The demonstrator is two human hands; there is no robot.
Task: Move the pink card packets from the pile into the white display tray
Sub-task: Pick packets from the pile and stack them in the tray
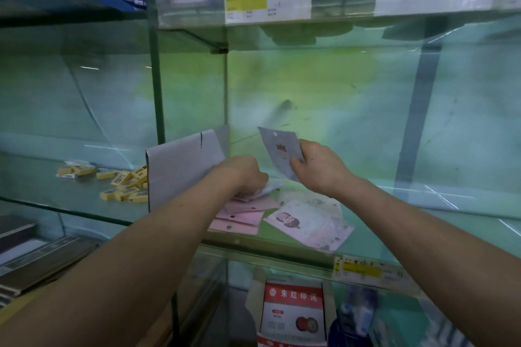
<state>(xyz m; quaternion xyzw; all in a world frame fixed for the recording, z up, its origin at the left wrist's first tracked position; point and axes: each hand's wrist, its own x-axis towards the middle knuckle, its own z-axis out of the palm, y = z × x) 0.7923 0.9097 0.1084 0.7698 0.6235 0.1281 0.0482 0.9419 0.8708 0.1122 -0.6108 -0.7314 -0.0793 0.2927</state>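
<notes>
Pinching one pink card packet (277,149) upright between thumb and fingers, my right hand (318,170) holds it at one o'clock above the pile (244,218) on the glass shelf (408,205). My left hand (244,177) curls over the pile's far edge, gripping a pale packet (272,188). At ten o'clock from the pile, just beside that hand, stands the white display tray (180,169).

- The glass shelf (408,200) under the white display tray (180,169) is gleaming, smooth and clear, and is throwing back streaks of light.
- The tray is looking like plain, matt cardboard.
- The pink card packets (242,220) just right of the tray are shining faintly, like paper under glossy film.
- The small yellow blocks (124,186) left of the tray are looking smooth.
</notes>
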